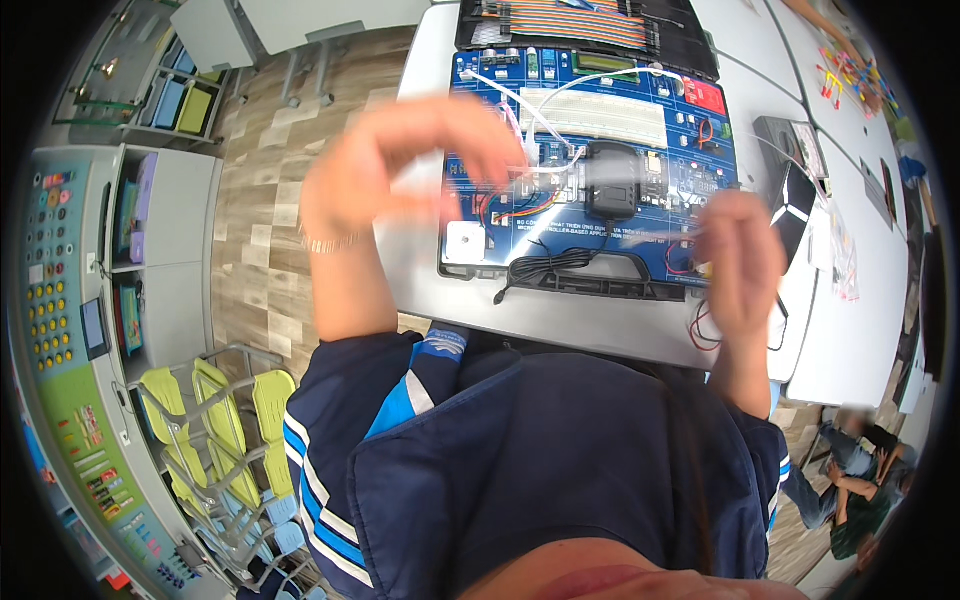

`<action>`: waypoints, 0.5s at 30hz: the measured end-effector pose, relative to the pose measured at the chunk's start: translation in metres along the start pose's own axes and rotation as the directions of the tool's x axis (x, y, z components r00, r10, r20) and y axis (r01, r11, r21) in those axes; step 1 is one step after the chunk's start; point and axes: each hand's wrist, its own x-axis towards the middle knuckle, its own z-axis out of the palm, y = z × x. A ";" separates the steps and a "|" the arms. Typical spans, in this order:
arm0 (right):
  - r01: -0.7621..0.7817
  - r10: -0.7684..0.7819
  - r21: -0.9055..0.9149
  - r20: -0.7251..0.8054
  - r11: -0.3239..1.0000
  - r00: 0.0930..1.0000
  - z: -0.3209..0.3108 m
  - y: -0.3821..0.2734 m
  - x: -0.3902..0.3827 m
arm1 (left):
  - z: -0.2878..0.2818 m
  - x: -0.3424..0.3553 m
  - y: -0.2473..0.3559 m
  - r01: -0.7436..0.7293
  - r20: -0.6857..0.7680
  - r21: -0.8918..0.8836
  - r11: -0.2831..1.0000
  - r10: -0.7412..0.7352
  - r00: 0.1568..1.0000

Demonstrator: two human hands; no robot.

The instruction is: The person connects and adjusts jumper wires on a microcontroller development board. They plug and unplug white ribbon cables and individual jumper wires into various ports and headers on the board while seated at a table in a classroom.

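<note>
A blue electronics training board (600,250) lies in an open black case on the white table in front of me. My left hand (400,165) hovers over the board's left side, blurred, its thumb apart from its curved fingers. I see nothing held in it. Near the board's lower right corner is my right hand (740,255), smeared by motion, so its grip is unclear. On the board sit a white breadboard (600,115) and a black power adapter (612,180). A coiled black cable (552,265) rests along the front edge. White wires (535,112) arch over the left part.
Rainbow ribbon cables (575,25) fill the case lid at the back. To the right are a grey-and-black device (795,150) and clear plastic bags (845,260). Green chairs (225,430) stand at lower left. Other people (850,490) sit at lower right.
</note>
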 end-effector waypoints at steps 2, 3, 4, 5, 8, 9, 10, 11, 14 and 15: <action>0.020 -0.083 -0.237 -0.260 0.971 0.962 -0.035 0.043 -0.002 | -0.034 -0.003 -0.054 0.205 -0.524 0.036 0.978 -0.156 0.837; -0.147 0.033 -0.288 -0.365 0.946 0.930 -0.056 0.060 -0.004 | -0.045 -0.006 -0.083 0.402 -0.644 0.215 0.890 -0.180 0.743; -0.198 0.058 -0.308 -0.411 0.931 0.910 -0.073 0.082 -0.004 | -0.048 -0.017 -0.101 0.430 -0.644 0.229 0.873 -0.196 0.739; -0.254 0.076 -0.358 -0.443 0.898 0.893 -0.090 0.101 -0.005 | -0.051 -0.026 -0.122 0.448 -0.640 0.230 0.864 -0.213 0.738; -0.451 0.182 -0.431 -0.535 0.782 0.825 -0.101 0.126 -0.007 | -0.054 -0.025 -0.138 0.411 -0.595 0.445 0.796 -0.080 0.800; -0.470 0.182 -0.469 -0.536 0.748 0.824 -0.099 0.130 -0.007 | -0.054 -0.023 -0.140 0.375 -0.560 0.540 0.753 -0.012 0.829; -0.493 0.192 -0.514 -0.531 0.702 0.825 -0.097 0.132 -0.007 | -0.053 -0.022 -0.144 0.389 -0.580 0.555 0.735 0.006 0.815; -0.514 0.202 -0.557 -0.525 0.652 0.827 -0.095 0.133 -0.007 | -0.051 -0.020 -0.147 0.403 -0.599 0.569 0.717 0.025 0.801; -0.594 0.279 -0.638 -0.531 0.489 0.800 -0.084 0.129 -0.006 | -0.048 -0.019 -0.153 0.385 -0.564 0.712 0.587 0.151 0.812; -0.602 0.286 -0.660 -0.533 0.449 0.797 -0.080 0.126 -0.005 | -0.048 -0.018 -0.155 0.367 -0.535 0.765 0.529 0.206 0.820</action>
